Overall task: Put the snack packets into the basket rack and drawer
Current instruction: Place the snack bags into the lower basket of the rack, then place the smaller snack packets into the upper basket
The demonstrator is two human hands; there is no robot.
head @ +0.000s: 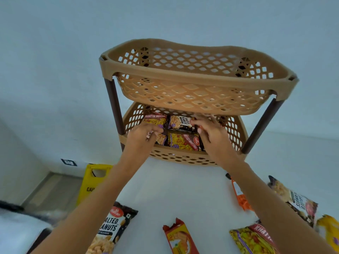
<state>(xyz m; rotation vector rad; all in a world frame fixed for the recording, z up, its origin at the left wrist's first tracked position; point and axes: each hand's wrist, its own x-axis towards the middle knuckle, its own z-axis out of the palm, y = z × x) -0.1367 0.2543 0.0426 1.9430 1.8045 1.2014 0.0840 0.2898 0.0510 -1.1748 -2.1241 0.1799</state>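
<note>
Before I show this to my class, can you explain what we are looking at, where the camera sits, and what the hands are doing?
There is no machine: a camera worn on a person's head looks down at their bare hands. The left hand and right hand reach into the lower basket of a two-tier rack, arranging snack packets. The upper basket looks empty. On the white table more wait: a salted peanuts packet, an orange packet and others at right.

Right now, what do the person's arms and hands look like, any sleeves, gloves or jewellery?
Both forearms are bare, with no sleeves in view. The left hand and right hand wear no gloves; no rings, watch or bracelets show. No markings or cables are visible on either arm.
</note>
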